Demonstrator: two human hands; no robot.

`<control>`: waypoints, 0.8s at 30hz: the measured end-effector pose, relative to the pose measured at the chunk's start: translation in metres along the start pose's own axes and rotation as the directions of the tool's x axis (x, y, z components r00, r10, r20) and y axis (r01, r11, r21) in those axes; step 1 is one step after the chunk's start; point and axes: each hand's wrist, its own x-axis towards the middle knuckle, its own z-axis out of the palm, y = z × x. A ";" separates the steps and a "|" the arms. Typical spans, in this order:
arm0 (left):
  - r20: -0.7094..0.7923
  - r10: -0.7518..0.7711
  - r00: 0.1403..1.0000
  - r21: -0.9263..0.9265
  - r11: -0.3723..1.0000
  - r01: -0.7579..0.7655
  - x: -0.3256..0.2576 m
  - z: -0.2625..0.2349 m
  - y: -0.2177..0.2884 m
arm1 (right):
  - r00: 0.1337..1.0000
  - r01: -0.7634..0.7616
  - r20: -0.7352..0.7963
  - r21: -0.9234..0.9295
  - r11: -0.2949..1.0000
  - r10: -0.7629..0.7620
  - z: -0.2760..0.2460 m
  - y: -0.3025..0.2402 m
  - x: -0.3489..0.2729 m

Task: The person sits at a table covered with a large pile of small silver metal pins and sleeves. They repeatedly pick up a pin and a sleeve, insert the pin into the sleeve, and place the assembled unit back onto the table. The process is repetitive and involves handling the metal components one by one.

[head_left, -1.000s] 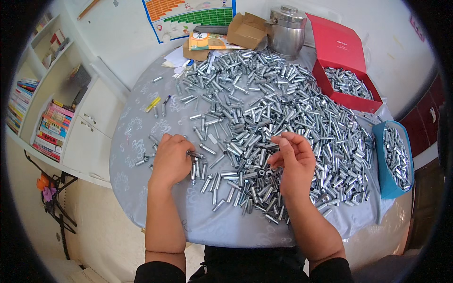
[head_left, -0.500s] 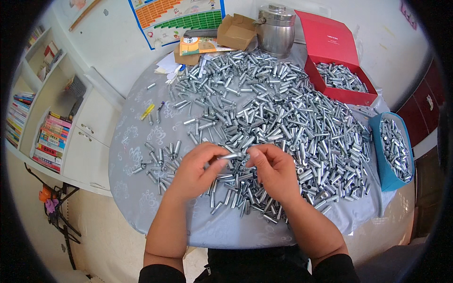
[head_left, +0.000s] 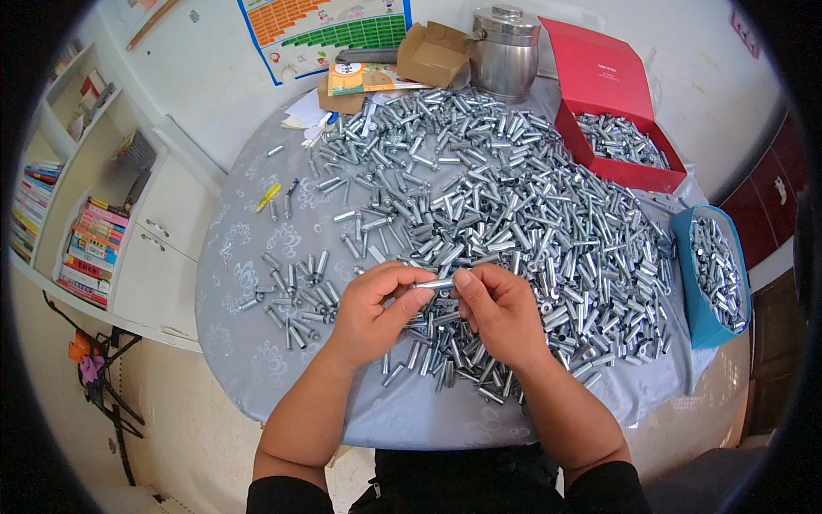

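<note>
A silver expansion bolt with a shiny tubular sleeve lies level between my two hands. My left hand pinches its left end between thumb and fingers. At the other end, my right hand is closed with thumb and forefinger on it; the fingertips hide that end. Under and beyond both hands spreads a big heap of loose metal sleeves and bolts. A smaller group of bolts with sleeves lies to the left of my left hand.
A red lidded box of metal parts stands at the far right, with a teal fabric bin of parts nearer. At the back are a steel pot, a cardboard box and papers. A yellow marker lies on the grey tablecloth.
The bolt has turned to lie straight between my hands, showing more of its sleeve. My left hand has shifted slightly right and the right hand has stayed almost in place.
</note>
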 end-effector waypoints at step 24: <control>-0.026 -0.246 0.969 -0.302 0.926 0.227 -0.001 0.008 -0.007 | 0.983 0.174 -0.046 -0.052 0.983 -0.176 -0.001 0.009 0.003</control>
